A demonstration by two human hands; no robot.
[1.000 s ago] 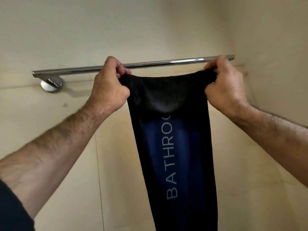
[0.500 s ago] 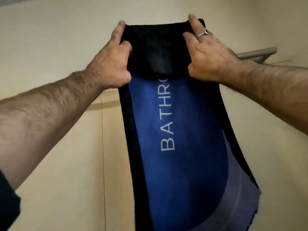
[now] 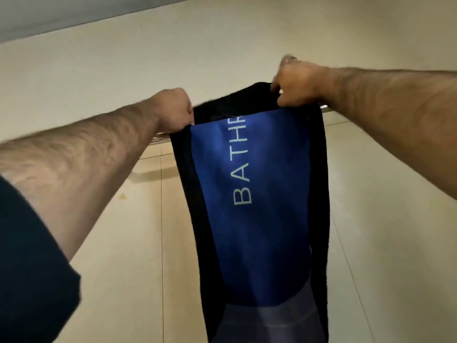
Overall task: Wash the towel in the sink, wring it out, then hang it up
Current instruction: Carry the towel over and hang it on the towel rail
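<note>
Hanging is the step we're in, judging by the frame: the towel point(image 3: 257, 206) is draped over the towel bar point(image 3: 160, 139), which only shows as a short blurred stretch left of the cloth and a glint at right of centre. No sink in view, so we can't confirm washing or wringing from this shot; we judge them done since we're at the bar. The blue panel with pale lettering "BATHR" hangs down the centre to the bottom edge, black borders either side.

Grip: our left hand point(image 3: 174, 111) has fingers curled, pinching the top left corner of the cloth. Our right hand point(image 3: 295, 82), upper right of centre, pinches the top right corner; a ring shows on one finger. Both are motion-blurred, so exact finger placement isn't clear.

Left to do, we reckon: even out the top edge, check the overhang behind the bar (hidden), let go.

Around: beige tiled wall point(image 3: 123, 243), grey ceiling strip point(image 3: 49, 18) in the upper left, dark sleeve point(image 3: 29, 268) at lower left. Nothing visibly obstructs.
</note>
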